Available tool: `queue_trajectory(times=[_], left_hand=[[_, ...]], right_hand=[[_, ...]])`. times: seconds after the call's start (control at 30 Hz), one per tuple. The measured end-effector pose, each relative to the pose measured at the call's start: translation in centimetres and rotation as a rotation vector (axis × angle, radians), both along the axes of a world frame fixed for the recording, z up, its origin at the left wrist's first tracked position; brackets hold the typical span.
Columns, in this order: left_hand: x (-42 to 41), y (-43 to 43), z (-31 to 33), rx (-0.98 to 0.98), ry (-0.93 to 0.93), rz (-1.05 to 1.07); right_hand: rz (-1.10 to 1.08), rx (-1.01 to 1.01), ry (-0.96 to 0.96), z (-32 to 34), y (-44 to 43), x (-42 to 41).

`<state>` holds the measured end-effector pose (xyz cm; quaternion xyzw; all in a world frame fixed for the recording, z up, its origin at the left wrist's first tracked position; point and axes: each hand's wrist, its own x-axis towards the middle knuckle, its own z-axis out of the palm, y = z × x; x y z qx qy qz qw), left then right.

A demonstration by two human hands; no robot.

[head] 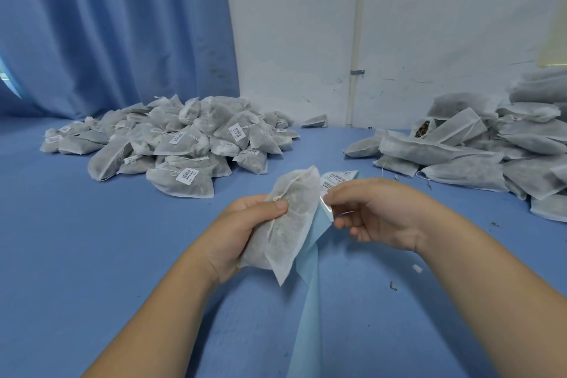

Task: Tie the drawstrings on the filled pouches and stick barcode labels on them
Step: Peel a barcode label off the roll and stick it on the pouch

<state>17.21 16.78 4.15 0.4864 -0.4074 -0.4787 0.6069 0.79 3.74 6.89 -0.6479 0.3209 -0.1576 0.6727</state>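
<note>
Two hands: both are showing at the centre of the frame above the desk (92,255), close together, with bare forearms spanning up from the bottom edge.
Left grip: the left hand (245,233) is curling round one pouch (291,224), with the thumb pressing on its front face.
Right grip: the right hand (377,215) is pinching the label strip (310,301) between thumb and forefinger, just beside the pouch's right edge.
One pouch: it is tilting at centre frame, a pillow-shaped bag of thin white non-woven fabric with dark greenish filling showing through. One thin white drawstring (277,198) is running down its front.
One strip: the smooth pale-blue backing is trailing down to the bottom edge. Two white barcode labels (337,178) are showing at its upper end, behind the pouch.
Two piles: the left pile (171,138), at mid left, is heaping soft pouches too many to count, several bearing white barcode stickers. The right pile (475,156), at the right edge, is stacking longer, flatter pouches.
Desk surface: it is looking blue and matte, carrying a few dark crumbs.
Backdrop: one pleated blue curtain (107,24) is hanging at upper left. One scuffed white wall (429,24) with one pale upright pipe (356,40) is filling the upper right.
</note>
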Motion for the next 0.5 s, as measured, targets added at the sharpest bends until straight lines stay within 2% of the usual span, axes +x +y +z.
queue_trajectory(times=[0.3,0.5], left_hand=[[0.5,1.0,0.1,0.031,0.038,0.200],[0.1,1.6,0.9,-0.126,0.052,0.516]], right_hand=[[-0.299,-0.001,-0.197,-0.3,-0.4,-2.5],[-0.337,-0.049,-0.182,-0.9,-0.4,-6.1]])
